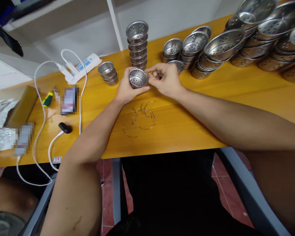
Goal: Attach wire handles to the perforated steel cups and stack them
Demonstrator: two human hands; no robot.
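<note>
A small perforated metal cup sits in my left hand, whose fingers and thumb wrap round its sides, with the opening tilted toward me. At the cup's right rim, my right hand has its thumb and fingers pinched together. Whatever lies between those fingertips is too small to make out. On the table just below the hands lie several thin curved metal wires, loosely overlapping. Behind the held cup rises a tall stack of similar cups.
A short cup stack stands left; more stacks fill the back right. Also left are a power strip with white cables, a phone, a green-yellow tool handle and a black plug-like piece. Another person's leg shows lower left.
</note>
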